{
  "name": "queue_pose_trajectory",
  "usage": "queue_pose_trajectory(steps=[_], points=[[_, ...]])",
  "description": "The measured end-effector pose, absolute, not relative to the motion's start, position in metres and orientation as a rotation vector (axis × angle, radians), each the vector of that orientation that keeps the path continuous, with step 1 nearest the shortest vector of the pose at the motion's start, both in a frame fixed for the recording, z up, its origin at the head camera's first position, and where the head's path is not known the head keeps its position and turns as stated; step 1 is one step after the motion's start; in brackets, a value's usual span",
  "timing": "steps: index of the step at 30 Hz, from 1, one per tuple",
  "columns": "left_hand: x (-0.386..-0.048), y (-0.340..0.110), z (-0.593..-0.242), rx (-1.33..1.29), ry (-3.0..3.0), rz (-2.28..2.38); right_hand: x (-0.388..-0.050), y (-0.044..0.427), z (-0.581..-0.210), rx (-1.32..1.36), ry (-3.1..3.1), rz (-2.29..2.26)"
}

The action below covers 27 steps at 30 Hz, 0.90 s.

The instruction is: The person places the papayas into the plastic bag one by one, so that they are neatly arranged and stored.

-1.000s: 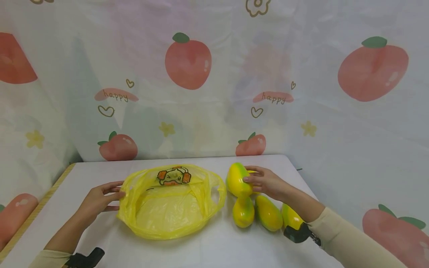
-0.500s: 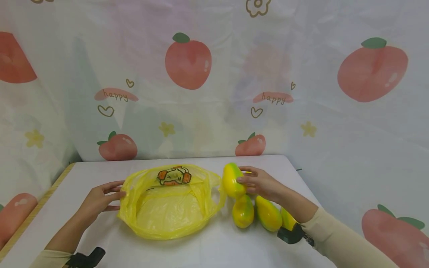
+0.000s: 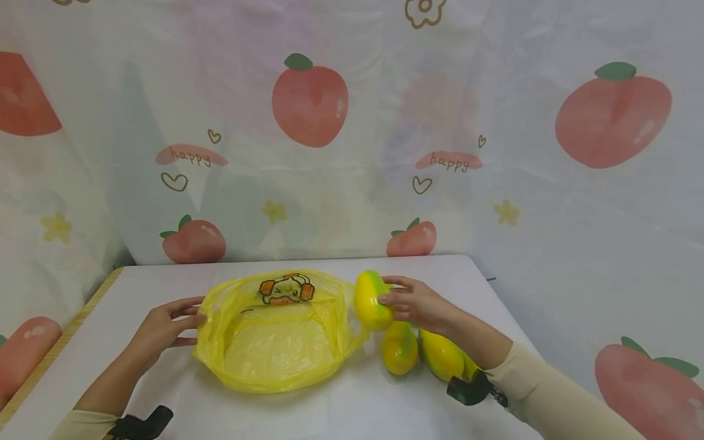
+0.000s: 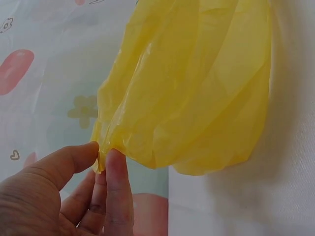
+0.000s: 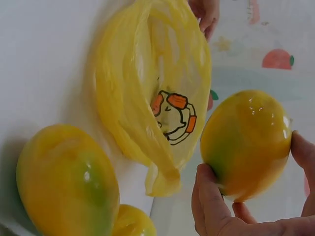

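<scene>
A thin yellow plastic bag [image 3: 277, 348] with a cartoon duck print lies on the table, its mouth spread wide toward me. My left hand [image 3: 162, 330] pinches the bag's left edge; the left wrist view shows the thumb and forefinger [image 4: 118, 191] nipping a fold of the plastic. A glossy yellow-green mango [image 3: 372, 302] is gripped in my right hand [image 3: 420, 304], raised beside the bag's right handle. In the right wrist view the fingers and thumb hold the mango [image 5: 248, 145] from opposite sides, with the bag [image 5: 123, 93] behind it.
Below my right hand, another mango [image 3: 399, 348] and a second one [image 3: 442, 354] lie on the white table [image 3: 264, 418]. A further mango is mostly hidden by the right wrist's black camera [image 3: 469, 388]. A fruit-printed cloth [image 3: 330, 201] hangs behind the table.
My right hand has carried the mango leftward, from beside the bag to in front of its right handle. The left hand and the bag stay nearly still.
</scene>
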<state>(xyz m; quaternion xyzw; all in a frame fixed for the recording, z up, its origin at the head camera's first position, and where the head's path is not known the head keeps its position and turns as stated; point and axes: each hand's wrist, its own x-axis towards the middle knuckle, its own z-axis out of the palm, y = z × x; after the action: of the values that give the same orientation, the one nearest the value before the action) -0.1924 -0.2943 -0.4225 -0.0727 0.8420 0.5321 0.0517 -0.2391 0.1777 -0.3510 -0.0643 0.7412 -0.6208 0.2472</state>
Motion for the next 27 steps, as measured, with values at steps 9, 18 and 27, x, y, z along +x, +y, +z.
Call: queue_pose_trajectory(steps=[9, 18, 27], points=[[-0.192, -0.294, -0.422, -0.218, 2.564, 1.616, -0.236, 0.164, -0.35, -0.171, 1.991, -1.702], [-0.191, -0.292, -0.421, -0.21, 2.557, 1.631, -0.23, 0.146, -0.353, -0.158, 1.963, -1.728], [-0.191, -0.293, -0.421, -0.199, 2.546, 1.648, -0.229, 0.129, -0.361, -0.132, 1.956, -1.759]])
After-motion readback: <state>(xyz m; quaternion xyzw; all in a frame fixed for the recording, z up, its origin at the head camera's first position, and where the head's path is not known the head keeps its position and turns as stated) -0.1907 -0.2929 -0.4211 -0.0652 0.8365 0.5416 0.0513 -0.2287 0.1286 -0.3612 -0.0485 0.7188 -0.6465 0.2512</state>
